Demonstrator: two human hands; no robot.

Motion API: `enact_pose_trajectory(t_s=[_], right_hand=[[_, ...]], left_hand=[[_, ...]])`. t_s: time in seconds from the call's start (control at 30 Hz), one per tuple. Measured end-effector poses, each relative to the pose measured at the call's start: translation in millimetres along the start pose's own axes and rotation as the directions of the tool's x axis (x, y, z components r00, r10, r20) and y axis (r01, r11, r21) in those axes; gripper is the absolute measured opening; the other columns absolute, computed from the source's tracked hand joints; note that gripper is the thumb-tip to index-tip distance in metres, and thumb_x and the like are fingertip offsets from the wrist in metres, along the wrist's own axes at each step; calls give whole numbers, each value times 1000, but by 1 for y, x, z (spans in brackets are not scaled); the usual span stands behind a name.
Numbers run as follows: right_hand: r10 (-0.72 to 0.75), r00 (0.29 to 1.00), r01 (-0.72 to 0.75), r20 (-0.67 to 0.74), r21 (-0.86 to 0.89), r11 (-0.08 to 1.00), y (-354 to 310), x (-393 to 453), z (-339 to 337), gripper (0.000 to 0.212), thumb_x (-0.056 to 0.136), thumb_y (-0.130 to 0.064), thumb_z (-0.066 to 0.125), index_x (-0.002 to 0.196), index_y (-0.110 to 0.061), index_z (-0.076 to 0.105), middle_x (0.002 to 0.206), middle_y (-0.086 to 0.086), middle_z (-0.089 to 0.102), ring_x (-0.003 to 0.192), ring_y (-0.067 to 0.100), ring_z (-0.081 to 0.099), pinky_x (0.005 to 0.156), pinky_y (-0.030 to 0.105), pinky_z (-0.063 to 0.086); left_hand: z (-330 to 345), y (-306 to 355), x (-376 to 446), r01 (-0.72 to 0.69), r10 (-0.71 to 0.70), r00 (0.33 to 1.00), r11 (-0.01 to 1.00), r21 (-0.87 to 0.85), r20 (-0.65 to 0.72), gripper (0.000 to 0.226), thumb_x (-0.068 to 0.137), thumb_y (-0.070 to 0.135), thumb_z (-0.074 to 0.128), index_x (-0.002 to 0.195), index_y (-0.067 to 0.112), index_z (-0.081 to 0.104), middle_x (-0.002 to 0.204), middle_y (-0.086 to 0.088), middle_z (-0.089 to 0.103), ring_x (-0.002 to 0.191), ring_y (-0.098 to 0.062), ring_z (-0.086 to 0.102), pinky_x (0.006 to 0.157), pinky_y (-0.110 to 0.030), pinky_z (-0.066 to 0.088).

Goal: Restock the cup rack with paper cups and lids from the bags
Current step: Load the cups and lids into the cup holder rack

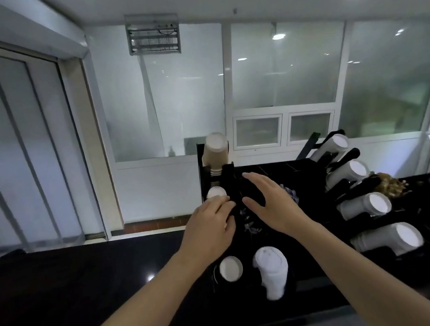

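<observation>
A black counter (90,290) runs across the lower part of the view, and the black cup rack (267,236) standing on it serves as the landmark. At the rack's far left corner a stack of brown paper cups (215,152) sticks up, bottoms uppermost, out of a slot. Just in front of that stack, a small white cup bottom (216,192) shows in the next slot. The left hand (209,228) lies over the rack's left column, its fingertips touching or nearly touching that white cup; whether the fingers actually grip it cannot be told. Nearer the person, on the same left side of the rack, a white round lid or cup bottom (230,268) sits in a hole. Just right of it a stack of white lids (271,272) leans out of the rack's front. The right hand (269,202) hovers over the middle of the rack, fingers spread and thumb apart, holding nothing. The two hands are close together but not touching. To the right of the rack, a second black holder (346,190) carries four tilted stacks of white cups (366,205), their bottoms facing up and right. Behind that holder lies a brownish crumpled bundle (390,184), too blurred to identify.
</observation>
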State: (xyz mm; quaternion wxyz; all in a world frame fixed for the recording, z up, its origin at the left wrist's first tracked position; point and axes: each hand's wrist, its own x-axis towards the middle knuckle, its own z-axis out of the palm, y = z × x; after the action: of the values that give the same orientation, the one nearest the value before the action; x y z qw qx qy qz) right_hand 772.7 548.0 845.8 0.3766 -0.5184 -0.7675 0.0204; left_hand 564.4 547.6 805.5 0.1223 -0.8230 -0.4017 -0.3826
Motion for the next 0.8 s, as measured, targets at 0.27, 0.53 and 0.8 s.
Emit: enact_pose_trajectory(t_s=[0.27,0.53,0.8], right_hand=[[92,988,-85,124,-65,994,51,-166,-8,57,98,-43,58,151,-35,40,155,-12,39,144,6,31,118,34,33],[161,954,-156,252,-41,987,98,-271,-7,56,95,-37,65,148,-33,45,153,-11,40,141,9,36,114,31,38],[293,797,-279,528,-108,954,148,-325,30,70,88,-54,61,151,-41,34,163,-4,22,143,23,36,111,36,38]], left_hand=[[34,91,-93,-48,51,998,996,-73,46,34,92,24,64,124,15,68,127,-1,66,121,-19,59,103,-38,49],[92,164,-168,52,-21,984,984,-169,178,13,91,28,59,92,18,67,103,6,69,100,-12,62,88,-33,52],[123,196,-212,256,-199,755,967,-1,625,58,95,48,36,145,24,51,154,4,45,142,-19,42,115,-36,36]])
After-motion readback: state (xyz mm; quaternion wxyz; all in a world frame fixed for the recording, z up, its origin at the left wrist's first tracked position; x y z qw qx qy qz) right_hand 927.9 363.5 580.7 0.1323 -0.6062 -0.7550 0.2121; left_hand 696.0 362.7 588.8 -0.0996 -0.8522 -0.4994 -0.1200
